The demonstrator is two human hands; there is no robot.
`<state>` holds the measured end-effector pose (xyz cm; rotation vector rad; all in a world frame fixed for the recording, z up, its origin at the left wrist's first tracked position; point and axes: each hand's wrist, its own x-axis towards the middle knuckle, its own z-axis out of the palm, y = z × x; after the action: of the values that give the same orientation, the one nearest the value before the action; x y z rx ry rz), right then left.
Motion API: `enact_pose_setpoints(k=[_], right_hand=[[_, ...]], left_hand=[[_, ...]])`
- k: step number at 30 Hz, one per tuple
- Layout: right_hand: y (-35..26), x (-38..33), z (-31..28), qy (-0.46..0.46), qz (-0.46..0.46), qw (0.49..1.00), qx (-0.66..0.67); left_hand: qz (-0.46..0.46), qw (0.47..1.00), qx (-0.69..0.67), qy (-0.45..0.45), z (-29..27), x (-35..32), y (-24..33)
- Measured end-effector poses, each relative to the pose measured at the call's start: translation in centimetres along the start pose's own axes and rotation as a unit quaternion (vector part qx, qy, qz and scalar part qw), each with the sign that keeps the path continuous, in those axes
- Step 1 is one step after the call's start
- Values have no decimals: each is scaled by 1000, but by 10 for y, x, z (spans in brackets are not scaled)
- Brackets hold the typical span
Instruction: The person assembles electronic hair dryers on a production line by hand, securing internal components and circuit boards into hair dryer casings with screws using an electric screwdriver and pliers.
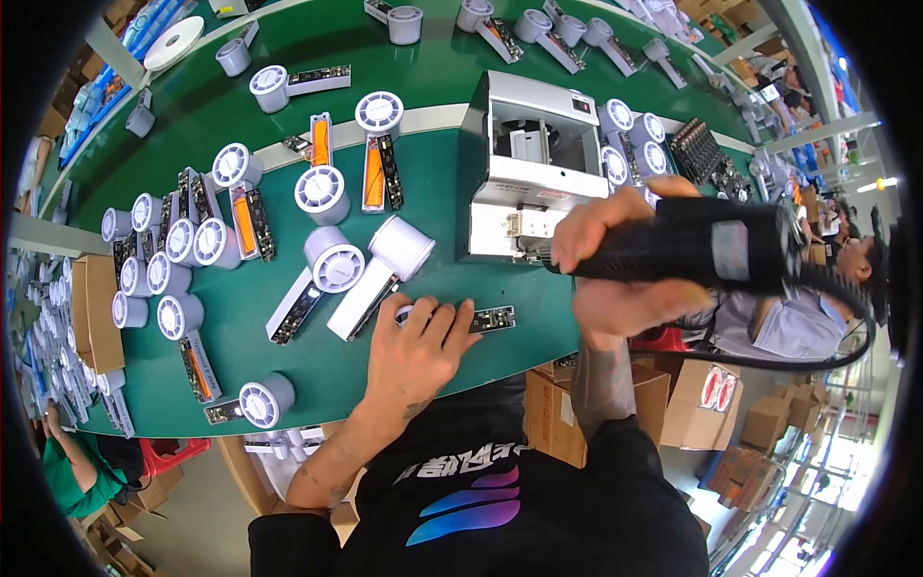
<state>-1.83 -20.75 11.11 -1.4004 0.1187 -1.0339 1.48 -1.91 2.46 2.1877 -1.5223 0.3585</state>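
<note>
My right hand (pixel 620 255) is wrapped round a black electric screwdriver (pixel 702 248) with a cable at its rear. Its tip reaches the front of a silver-and-black screw feeder (pixel 529 183), at the small metal outlet; my fingers partly cover that spot. Low on the green work mat, my left hand (pixel 420 341) has its fingers curled over a pale handheld fan, mostly hidden beneath them. From under these fingers the fan's circuit board (pixel 494 319) sticks out to the right. Just beyond lie two white fans (pixel 401 246) with handles pointing toward me.
Several fans with orange battery cells (pixel 375 178) and bare boards stand at the left and middle of the mat (pixel 433 173). A green conveyor (pixel 336 48) carrying more fans runs behind. Black screw-like parts (pixel 702 149) lie right of the feeder. Other people sit at both sides.
</note>
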Motion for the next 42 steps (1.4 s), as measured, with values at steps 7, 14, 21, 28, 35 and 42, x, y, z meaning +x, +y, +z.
enact_pose_setpoints(k=[7,14,21,28,35,42], right_hand=[[-48,9,-10,-109,-110,980,121],[-37,50,-45,-135,-237,960,64],[-34,56,-35,-12,-180,983,-19],[-13,35,-5,12,-38,996,-74],[2,34,2,6,-18,996,-85],[-6,-19,-14,37,112,993,8]], left_hand=[[-1,1000,-11,5,0,0,-1],[6,1000,-10,10,0,-1,0],[3,1000,-6,-6,0,-1,-1],[-1,1000,-5,1,1,1,-1],[0,1000,-11,-4,-1,1,1],[-2,1000,-13,-5,0,2,0]])
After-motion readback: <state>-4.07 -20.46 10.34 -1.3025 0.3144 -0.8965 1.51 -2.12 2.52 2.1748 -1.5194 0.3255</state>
